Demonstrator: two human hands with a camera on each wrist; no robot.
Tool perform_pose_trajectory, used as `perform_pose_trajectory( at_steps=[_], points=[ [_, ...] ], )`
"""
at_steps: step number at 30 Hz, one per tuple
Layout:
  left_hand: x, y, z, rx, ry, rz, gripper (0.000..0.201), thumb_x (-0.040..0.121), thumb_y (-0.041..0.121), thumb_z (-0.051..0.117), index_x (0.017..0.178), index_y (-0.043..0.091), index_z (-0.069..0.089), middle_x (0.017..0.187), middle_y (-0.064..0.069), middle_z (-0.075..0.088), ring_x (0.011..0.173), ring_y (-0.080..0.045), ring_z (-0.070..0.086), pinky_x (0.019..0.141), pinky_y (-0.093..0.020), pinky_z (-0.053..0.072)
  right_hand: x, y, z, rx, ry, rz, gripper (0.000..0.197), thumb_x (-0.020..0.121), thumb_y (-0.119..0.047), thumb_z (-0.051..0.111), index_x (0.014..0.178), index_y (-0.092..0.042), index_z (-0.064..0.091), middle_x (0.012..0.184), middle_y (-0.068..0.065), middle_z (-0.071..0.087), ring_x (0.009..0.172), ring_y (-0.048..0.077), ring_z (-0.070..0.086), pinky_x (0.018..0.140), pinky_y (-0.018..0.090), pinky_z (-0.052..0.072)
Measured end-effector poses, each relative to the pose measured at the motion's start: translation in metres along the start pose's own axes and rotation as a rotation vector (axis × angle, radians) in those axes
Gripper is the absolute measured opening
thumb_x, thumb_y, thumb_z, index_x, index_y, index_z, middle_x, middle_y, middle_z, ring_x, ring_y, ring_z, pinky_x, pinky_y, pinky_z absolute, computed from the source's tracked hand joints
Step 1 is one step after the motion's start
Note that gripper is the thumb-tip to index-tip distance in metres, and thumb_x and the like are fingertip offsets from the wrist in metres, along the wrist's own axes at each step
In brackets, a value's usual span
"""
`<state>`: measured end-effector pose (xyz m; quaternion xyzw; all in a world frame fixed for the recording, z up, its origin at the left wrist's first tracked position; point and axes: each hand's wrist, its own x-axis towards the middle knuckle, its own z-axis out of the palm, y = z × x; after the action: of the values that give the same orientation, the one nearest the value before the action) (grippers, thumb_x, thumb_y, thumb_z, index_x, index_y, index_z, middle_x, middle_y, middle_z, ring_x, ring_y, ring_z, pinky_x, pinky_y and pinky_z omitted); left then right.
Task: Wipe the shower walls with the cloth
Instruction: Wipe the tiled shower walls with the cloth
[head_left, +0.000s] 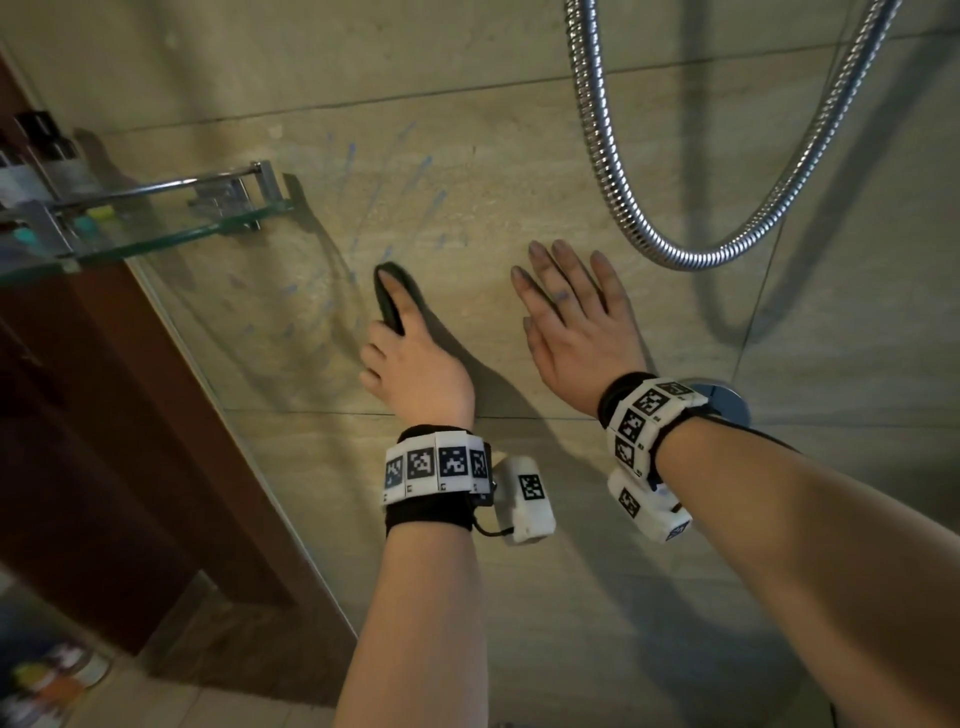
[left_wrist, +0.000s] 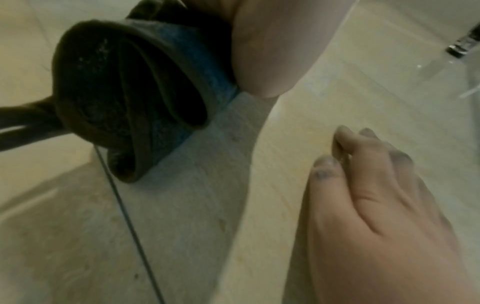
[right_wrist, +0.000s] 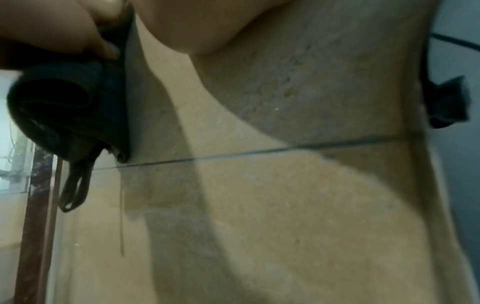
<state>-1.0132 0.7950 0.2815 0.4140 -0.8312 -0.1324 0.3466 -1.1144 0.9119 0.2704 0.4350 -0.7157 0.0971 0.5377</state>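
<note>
Gripping the cloth, left hand nears glass edge; right hand fingers flat.

No words, brand names or numbers can be read anywhere. The only signs are black-and-white square code patterns on the white wristbands, just behind each hand, and on the small white camera housings beside those bands. The bottles above the glass shelf may carry labels, but they are too blurred to read.
</note>
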Motion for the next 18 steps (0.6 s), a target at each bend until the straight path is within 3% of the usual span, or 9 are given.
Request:
perform_pose_trajectory(
  at_steps=[3,6,10,13,16,18],
  points=[
    [-0.008,-0.002,0.008,-0.043,-0.069,-0.065,0.084,0.092,0.007,0.043,0.15,0.014,-0.017,0.138,-0.019,0.032,0.122,-0.036,0.035,0.1,-0.045,0.028,0.001,-0.004,-0.007,0.078,0.035,0.04,0.049,0.092,-0.019,0.052,0.138,-0.007,0.042,0.149,0.018,0.037,0.14,0.031,0.028,0.116,0.048,0.014],
    [-0.019,-0.002,0.015,-0.086,-0.128,-0.094,0.082,0.093,0.009,0.043,0.148,0.003,-0.018,0.138,-0.019,0.033,0.125,-0.035,0.034,0.101,-0.044,0.029,0.011,0.001,-0.015,0.148,0.056,0.066,0.046,0.092,-0.017,0.05,0.136,-0.007,0.04,0.147,0.018,0.039,0.137,0.032,0.034,0.114,0.048,0.023],
    [-0.03,0.008,0.014,-0.109,-0.157,-0.002,0.079,0.092,0.007,0.042,0.148,0.001,-0.013,0.138,-0.021,0.033,0.124,-0.035,0.034,0.102,-0.043,0.027,0.034,0.018,-0.028,0.226,0.102,0.195,0.05,0.097,-0.016,0.043,0.145,-0.009,0.031,0.151,0.017,0.032,0.14,0.031,0.03,0.113,0.046,0.03],
    [-0.03,0.018,0.009,-0.088,-0.113,0.172,0.084,0.087,0.005,0.045,0.152,0.013,-0.008,0.132,-0.019,0.035,0.119,-0.036,0.035,0.1,-0.045,0.028,0.038,0.025,-0.023,0.124,0.037,0.177,0.054,0.1,-0.021,0.035,0.15,-0.012,0.017,0.155,0.017,0.025,0.143,0.027,0.02,0.118,0.04,0.014],
    [-0.021,0.027,-0.003,-0.015,-0.119,0.311,0.086,0.088,0.006,0.044,0.151,0.028,-0.009,0.126,-0.016,0.035,0.113,-0.033,0.036,0.098,-0.044,0.027,0.036,0.027,-0.015,0.012,0.028,0.141,0.055,0.1,-0.025,0.03,0.15,-0.009,0.013,0.154,0.018,0.026,0.142,0.028,0.019,0.118,0.034,-0.006],
    [-0.011,0.031,-0.009,0.038,-0.042,0.39,0.085,0.087,0.006,0.044,0.152,0.032,-0.004,0.123,-0.017,0.038,0.109,-0.035,0.038,0.095,-0.045,0.029,0.035,0.028,-0.012,-0.016,0.038,0.128,0.056,0.1,-0.025,0.03,0.15,-0.008,0.013,0.154,0.019,0.026,0.142,0.028,0.017,0.117,0.035,-0.01]
  ],
)
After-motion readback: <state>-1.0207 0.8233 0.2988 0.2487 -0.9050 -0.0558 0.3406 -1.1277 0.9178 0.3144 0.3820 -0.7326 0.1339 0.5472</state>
